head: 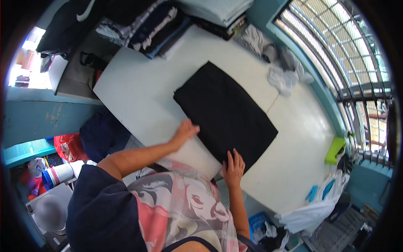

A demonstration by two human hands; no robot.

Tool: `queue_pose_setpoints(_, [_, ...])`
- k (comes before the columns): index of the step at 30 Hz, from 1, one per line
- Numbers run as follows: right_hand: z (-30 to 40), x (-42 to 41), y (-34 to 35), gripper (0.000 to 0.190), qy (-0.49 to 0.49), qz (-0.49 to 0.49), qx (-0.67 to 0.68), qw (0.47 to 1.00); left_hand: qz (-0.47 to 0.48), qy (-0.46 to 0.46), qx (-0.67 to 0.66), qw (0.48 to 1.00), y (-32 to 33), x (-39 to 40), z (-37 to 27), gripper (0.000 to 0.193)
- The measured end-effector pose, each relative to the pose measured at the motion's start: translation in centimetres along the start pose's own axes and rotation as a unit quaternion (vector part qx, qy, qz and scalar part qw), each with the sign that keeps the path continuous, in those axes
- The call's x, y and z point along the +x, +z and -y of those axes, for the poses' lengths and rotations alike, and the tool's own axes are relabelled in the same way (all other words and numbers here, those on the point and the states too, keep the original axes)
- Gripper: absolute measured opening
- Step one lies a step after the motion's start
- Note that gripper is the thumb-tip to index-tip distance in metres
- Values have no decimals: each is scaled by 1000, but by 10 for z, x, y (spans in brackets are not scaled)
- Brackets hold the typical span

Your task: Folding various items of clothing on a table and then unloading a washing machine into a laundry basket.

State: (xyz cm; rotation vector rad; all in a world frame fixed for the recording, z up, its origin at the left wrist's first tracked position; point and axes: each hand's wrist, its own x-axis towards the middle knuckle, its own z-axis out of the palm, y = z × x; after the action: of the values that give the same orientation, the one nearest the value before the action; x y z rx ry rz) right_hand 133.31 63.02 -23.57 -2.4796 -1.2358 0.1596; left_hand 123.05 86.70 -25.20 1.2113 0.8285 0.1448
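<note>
A black folded cloth (226, 116) lies flat on the white tabletop (135, 85) before me. My left hand (185, 134) is at the cloth's near left edge, its fingers curled and the thumb side towards the fabric; whether it pinches the edge cannot be told. Near the cloth's lower corner, my right hand (234, 168) rests with spread fingers on the black fabric, palm down.
Stacks of folded dark clothes (154, 28) and white folded fabric (220, 11) stand along the far edge. Crumpled grey and white cloths (283, 69) lie by the barred window. White garments (315, 201) hang over the right corner, near a lime-green object (335, 151).
</note>
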Motion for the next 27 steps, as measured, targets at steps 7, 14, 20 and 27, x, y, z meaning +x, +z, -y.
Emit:
queue_pose_setpoints(7, [-3,-2,2,47,17,-18,-14,1000,-174,-60,-44,982,-21,57,-30,32])
queue_pose_setpoints(14, [-8,-13,-8,34,-14,-82,-37,996,-169,-78,-139,973,-20,55,-24,37])
queue_pose_setpoints(20, [0,-41,1,28,-49,-32,28,998,-190,-49,-156,968,-23,52,-11,43])
queue_pose_setpoints(27, [-3,5,-9,24,60,-154,89,982,-256,-52,-136,956,-28,53,-46,59])
